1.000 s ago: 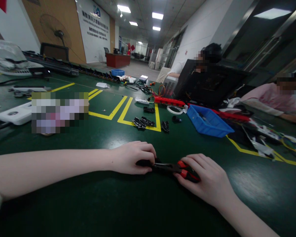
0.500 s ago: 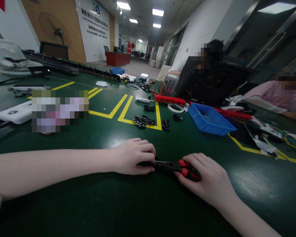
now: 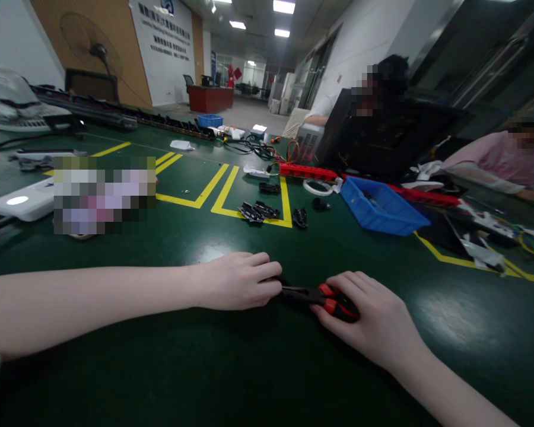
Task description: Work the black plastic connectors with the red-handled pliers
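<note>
Long-nose pliers [image 3: 309,295] with red and black handles lie in the grip of my right hand [image 3: 367,311], their jaws pointing left. My left hand [image 3: 244,281] is closed at the tips of the jaws, its fingers bent round a small black part [image 3: 281,280] that is mostly hidden. Whether the jaws bite on that part, I cannot tell. Beyond my hands, several small black plastic parts [image 3: 260,212] rest on the green table [image 3: 204,367] by the yellow tape. Another black part [image 3: 299,217] lies just right of them.
A blue bin [image 3: 382,207] stands at the right, beside a ring of white tape [image 3: 318,187] and a red strip [image 3: 309,172]. At the left lie a white power bank-like device [image 3: 24,198] and a blurred item. Two people sit across the table behind a black panel [image 3: 382,130].
The view has tilted slightly downward. My left fingers have shifted on the black part, covering more of it. The pliers remain in my right hand, nearly unmoved.
</note>
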Motion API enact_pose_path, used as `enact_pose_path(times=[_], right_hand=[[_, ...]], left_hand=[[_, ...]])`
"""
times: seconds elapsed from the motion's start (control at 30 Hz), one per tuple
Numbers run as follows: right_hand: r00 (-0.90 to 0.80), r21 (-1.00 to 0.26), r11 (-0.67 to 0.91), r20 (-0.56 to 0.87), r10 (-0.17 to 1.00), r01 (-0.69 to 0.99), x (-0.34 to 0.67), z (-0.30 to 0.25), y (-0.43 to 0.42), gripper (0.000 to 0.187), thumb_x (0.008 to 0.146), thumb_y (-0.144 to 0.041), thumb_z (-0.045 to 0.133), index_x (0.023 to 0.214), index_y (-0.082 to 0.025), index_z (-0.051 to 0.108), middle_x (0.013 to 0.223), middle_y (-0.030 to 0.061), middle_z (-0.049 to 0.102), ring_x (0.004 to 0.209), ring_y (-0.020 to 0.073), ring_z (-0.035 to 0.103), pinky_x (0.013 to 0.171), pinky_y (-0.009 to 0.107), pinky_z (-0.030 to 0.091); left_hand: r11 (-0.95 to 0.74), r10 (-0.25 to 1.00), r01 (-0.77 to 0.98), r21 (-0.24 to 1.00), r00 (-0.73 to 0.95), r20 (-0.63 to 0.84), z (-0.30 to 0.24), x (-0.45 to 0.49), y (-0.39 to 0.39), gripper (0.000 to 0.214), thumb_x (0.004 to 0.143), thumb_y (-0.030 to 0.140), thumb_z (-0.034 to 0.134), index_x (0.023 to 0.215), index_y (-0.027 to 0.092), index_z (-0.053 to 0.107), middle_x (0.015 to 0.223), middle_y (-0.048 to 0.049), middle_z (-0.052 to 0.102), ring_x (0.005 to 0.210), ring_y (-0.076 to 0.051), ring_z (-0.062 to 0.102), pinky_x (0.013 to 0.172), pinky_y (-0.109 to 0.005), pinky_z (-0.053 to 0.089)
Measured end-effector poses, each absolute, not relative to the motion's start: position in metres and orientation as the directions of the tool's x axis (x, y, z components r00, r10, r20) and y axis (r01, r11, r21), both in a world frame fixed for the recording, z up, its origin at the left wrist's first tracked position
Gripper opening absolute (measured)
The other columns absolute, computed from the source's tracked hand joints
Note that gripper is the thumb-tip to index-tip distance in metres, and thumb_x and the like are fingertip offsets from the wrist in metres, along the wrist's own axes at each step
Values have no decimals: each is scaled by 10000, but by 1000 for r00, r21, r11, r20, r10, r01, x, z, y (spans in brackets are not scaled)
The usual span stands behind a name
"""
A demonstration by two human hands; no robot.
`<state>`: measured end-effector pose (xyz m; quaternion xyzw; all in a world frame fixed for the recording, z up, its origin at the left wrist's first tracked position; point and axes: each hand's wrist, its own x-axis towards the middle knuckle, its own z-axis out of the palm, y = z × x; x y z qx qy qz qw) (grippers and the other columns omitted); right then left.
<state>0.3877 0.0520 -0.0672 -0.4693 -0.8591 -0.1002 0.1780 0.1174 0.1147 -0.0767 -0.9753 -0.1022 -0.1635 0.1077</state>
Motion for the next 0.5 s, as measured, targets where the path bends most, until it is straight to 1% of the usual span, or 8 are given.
enact_pose_path(times=[0.2,0.33,0.5], right_hand=[[-479,-18,525,384,790,851,388,-69,51,219,842,-420,627,879,-205,606,820,45,654,704,178,604,596,305,464],[-492,8,532,392,778,847,387,-70,51,214,847,-417,622,876,-204,608,820,49,655,710,182,605,602,308,462],[-485,10,522,386,785,853,386,-68,50,221,838,-422,632,867,-205,613,814,50,654,701,185,608,600,312,463]], left_hand=[[-944,147,221,-246,947,286,-75,117,112,133,966,238,514,1053,171,590,1164,-106,598,899,-211,543,639,-287,462],[-942,159,228,-247,950,269,-75,119,111,148,952,245,549,1080,179,580,1164,-109,592,925,-220,545,651,-286,464],[-938,169,243,-245,942,289,-74,121,111,122,970,219,503,1048,173,585,1121,-112,598,891,-216,549,637,-297,456]])
